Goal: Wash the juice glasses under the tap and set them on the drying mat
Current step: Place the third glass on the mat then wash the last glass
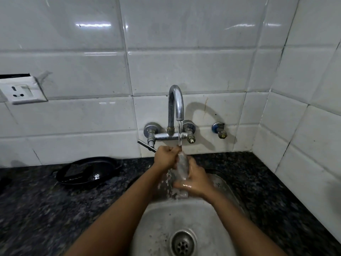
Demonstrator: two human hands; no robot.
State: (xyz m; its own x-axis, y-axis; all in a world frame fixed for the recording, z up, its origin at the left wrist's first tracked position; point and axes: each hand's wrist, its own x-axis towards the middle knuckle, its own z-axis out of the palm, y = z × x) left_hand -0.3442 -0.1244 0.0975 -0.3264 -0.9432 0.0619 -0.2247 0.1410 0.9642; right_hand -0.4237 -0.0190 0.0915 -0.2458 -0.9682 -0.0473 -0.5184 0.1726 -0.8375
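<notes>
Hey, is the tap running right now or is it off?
On. A thin stream falls from the tap spout onto the glass, splashing off below it.

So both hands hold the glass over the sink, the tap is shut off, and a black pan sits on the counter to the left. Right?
Not quite: the tap is running, its stream landing on the glass held by the left hand and right hand, as the head view shows. The rest holds.

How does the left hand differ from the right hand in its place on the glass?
The left hand grips the upper end of the glass, near the stream; the right hand wraps the lower part, nearer the camera. Both are wet and hold the glass over the sink.
</notes>
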